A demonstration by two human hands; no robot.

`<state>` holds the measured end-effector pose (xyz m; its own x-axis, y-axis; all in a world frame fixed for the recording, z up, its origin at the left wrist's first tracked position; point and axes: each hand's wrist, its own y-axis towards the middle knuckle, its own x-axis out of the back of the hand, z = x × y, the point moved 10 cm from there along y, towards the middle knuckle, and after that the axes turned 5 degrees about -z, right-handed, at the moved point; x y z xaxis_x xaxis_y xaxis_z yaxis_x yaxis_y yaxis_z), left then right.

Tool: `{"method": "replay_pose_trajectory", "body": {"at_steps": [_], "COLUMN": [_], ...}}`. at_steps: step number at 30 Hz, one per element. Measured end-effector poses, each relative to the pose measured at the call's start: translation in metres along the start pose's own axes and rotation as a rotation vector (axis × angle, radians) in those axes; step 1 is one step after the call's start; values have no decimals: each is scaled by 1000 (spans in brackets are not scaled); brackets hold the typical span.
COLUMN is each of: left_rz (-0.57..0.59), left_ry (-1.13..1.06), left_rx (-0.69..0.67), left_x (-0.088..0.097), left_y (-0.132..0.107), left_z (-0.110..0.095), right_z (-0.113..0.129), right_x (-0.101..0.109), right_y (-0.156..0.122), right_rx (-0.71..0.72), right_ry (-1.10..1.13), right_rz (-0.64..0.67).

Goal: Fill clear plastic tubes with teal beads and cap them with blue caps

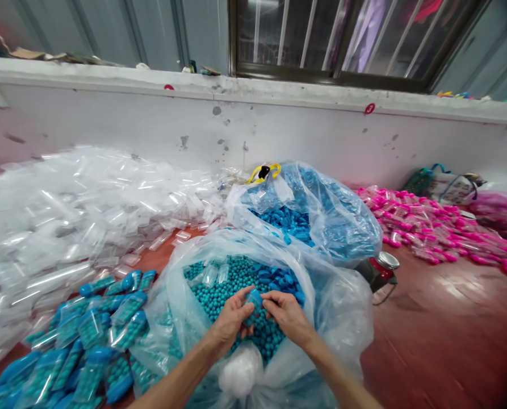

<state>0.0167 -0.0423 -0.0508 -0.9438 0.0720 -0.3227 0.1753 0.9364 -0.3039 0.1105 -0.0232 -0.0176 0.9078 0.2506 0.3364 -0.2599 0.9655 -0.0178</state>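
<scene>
One red floor [427,335], smooth and shiny, meets a scuffed white wall [321,136]; glassy clear tubes [95,210] heap along its wall-side edge. Within the rim of a crumpled plastic bag [342,307], over round teal beads [214,292], our left hand [228,321] grasps a blue-ended bottle [254,301]; our right hand's [288,315] fingertips meet it, whether gripping we cannot tell.

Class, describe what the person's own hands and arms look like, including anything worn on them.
The left hand and right hand are bare, without gloves. The slim forearms are uncovered down to the picture's lower edge: no sleeves, watch or bracelet show. Finer skin markings are too small to tell.
</scene>
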Motion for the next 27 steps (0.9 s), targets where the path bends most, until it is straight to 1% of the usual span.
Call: {"method": "replay_pose_trajectory", "body": {"at_steps": [2,4,8,11,13,15,19,22,25,27], "left_rz": [-20,-32,-27,58,106,122,130,117,91,77], "left_ry": [45,79,51,24,15,21,54,77,35,-3], "left_rx": [-8,-25,-53,-32,-22,-21,-27,-36,-8,23], "left_x": [3,4,0,-7,-9,-7,-4,-3,0,2], "left_y": [0,-1,-2,-6,-10,-14,-22,-27,-31,-33], "left_z": [-1,-4,-11,-12,-12,-13,-15,-18,-17,-14], "right_z": [8,12,4,-2,-1,2,6,4,5,6], "right_x": [0,0,-1,-1,0,0,-3,-4,-4,-6], "right_y": [-1,-1,0,0,-2,-4,-7,-8,-9,-10], "right_rx": [66,102,55,0,-4,3,-13,-24,-11,4], "right_ry": [-26,-22,81,192,212,204,241,282,280,246], "right_rz": [5,13,24,34,32,32,57,39,21,34]}}
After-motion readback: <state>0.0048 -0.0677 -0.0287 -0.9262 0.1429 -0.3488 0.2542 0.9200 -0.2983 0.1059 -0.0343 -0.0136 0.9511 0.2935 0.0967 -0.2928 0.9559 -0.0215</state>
